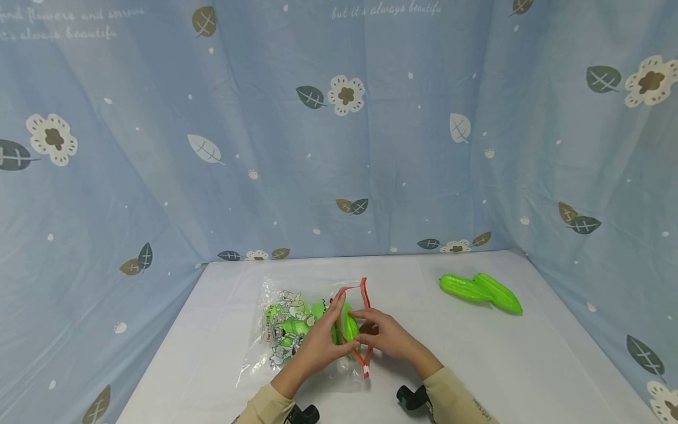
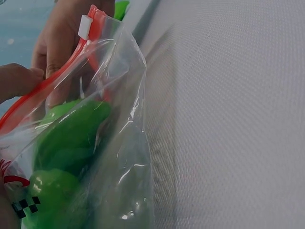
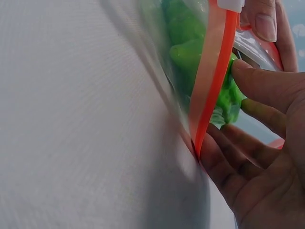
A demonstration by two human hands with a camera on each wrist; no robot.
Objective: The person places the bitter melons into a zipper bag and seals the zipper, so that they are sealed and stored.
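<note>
From afar I watch the left hand (image 1: 318,341), its grip spread against the red zip rim (image 3: 214,86) of a clear, printed plastic bag (image 1: 253,353). The right hand (image 1: 389,337) pinches a glossy, long green pepper (image 1: 351,330) in the bag's mouth. Green shapes (image 1: 290,327) lie inside; two more long green peppers (image 1: 466,288) lie touching on the white surface (image 1: 529,365), well apart rightward.

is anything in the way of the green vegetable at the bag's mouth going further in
Yes: other green vegetables lie deeper in the clear bag, ahead of this green vegetable, though the red-edged mouth stands open.
</note>
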